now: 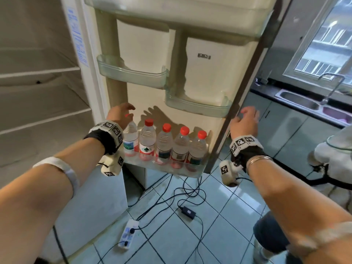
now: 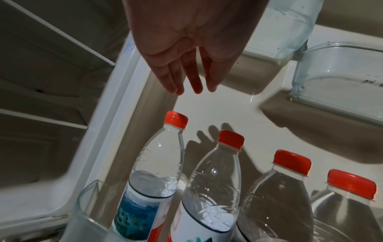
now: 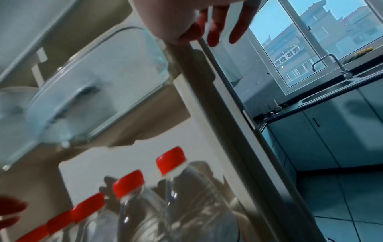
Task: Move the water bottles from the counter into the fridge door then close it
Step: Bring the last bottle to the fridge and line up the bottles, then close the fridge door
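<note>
Five clear plastic water bottles with red screw caps [image 1: 163, 143] stand in one row in the bottom clear plastic door bin [image 1: 196, 171], and that makes five red caps, one per bottle. Counting bins on the open white fridge door [image 1: 202, 77]: four translucent plastic bins, the bottom one, two small ones mid-door, and a wide one [image 1: 247, 18] at the top. Two bare hands are up, the left hand [image 1: 122, 113] and the right hand [image 1: 245, 121], each wrist with one marker-printed band. On the tiled floor: one white power strip [image 1: 128, 233] and one black power adapter [image 1: 188, 212]. One steel sink [image 1: 297, 101], one tap.
</note>
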`<action>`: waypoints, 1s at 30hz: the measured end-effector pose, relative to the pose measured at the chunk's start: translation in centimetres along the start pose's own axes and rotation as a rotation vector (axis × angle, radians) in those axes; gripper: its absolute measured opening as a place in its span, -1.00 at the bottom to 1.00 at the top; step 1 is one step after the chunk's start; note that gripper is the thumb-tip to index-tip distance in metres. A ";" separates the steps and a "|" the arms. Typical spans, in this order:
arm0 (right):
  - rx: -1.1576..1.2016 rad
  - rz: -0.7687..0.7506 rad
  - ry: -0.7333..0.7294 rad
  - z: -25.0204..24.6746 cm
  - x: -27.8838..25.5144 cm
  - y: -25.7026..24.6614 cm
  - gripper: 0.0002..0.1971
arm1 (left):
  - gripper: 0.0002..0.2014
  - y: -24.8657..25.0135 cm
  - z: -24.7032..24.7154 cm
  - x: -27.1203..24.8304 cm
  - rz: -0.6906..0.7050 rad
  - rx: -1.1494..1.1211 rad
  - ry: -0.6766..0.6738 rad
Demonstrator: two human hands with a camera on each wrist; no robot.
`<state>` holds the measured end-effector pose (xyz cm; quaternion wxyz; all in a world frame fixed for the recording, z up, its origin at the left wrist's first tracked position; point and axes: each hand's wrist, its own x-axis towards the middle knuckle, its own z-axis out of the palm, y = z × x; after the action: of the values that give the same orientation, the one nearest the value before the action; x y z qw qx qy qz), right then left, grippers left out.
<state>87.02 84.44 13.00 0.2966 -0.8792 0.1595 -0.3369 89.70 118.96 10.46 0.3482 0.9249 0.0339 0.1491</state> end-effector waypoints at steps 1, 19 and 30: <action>0.027 0.057 -0.022 0.0 0.9 0.0 -0.67 | -0.70 0.1 0.1 -0.4 -0.012 0.011 0.015; 0.301 0.311 -0.072 0.6 1.0 -1.9 -0.41 | -0.71 -1.1 -1.0 -6.2 -0.054 0.079 0.056; 0.513 0.281 0.024 -4.0 -8.3 -4.4 -0.52 | -0.73 -4.0 -4.9 -14.3 -0.089 0.090 0.066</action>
<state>78.62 90.19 14.03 0.5510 -0.7409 0.1928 -0.3322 74.79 122.76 7.73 0.3113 0.9317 0.0933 0.1621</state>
